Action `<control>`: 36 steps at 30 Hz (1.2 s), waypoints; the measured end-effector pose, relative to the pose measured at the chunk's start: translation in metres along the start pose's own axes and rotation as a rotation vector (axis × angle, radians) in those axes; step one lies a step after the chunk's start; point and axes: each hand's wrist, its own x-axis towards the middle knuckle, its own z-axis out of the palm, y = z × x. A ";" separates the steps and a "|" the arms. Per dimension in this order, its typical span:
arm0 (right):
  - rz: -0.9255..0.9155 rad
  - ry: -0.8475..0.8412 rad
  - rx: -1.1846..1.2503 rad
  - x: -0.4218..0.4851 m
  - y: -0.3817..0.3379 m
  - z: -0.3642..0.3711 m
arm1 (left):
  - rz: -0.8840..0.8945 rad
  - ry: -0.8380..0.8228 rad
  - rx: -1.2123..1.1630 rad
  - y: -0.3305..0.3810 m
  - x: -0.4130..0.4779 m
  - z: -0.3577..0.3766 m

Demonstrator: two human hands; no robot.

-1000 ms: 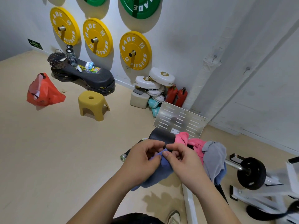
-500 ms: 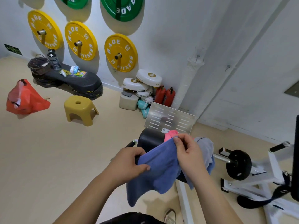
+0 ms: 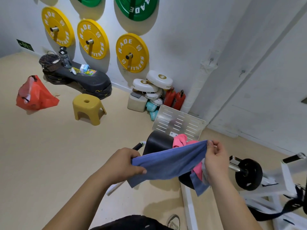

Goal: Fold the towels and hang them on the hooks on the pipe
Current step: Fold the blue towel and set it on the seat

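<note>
The left grip (image 3: 123, 164) and right grip (image 3: 216, 157) each pinch one end of the blue towel (image 3: 169, 161), stretching it flat between them, probably for folding.

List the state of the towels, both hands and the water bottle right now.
blue towel: unfolded, stretched between both hands, not hung.
left hand: grips the towel's left edge.
right hand: pinches its right corner.
pink towel: crumpled on the black pad.
water bottle: upright.

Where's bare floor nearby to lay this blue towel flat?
Bare floor lies between the yellow stool and the left hand, stretching toward the red bag. Crowded: the black pad holding the pink towel, and the white frame.
</note>
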 end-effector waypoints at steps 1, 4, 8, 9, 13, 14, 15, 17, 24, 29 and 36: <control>0.008 -0.005 0.009 -0.001 0.001 -0.002 | 0.002 -0.016 0.009 0.000 -0.001 -0.005; 0.010 -0.004 0.016 0.001 0.002 -0.004 | 0.017 -0.003 0.048 -0.002 -0.004 -0.014; 0.046 0.027 0.009 0.005 0.001 -0.005 | 0.122 0.175 -0.103 0.004 -0.010 -0.016; 0.060 0.032 0.016 0.005 0.001 -0.006 | 0.140 0.178 -0.153 0.006 -0.012 -0.016; 0.093 0.038 0.029 0.001 0.005 0.000 | 0.145 0.162 -0.137 0.007 -0.013 -0.013; 0.097 0.043 0.031 -0.001 0.007 0.004 | 0.136 0.153 -0.113 0.006 -0.012 -0.012; 0.097 0.051 0.036 -0.002 0.009 0.006 | 0.124 0.148 -0.101 0.004 -0.011 -0.010; 0.107 0.059 0.044 -0.004 0.012 0.009 | 0.091 0.145 -0.077 -0.001 -0.009 -0.008; 0.044 0.018 0.084 -0.003 0.002 0.002 | -0.004 0.208 0.015 -0.008 -0.005 -0.007; -0.010 -0.111 0.112 0.001 -0.012 -0.006 | 0.026 0.277 0.194 -0.002 -0.005 -0.029; -0.109 -0.206 -0.027 0.016 -0.025 -0.006 | 0.071 0.330 0.069 0.006 0.004 -0.063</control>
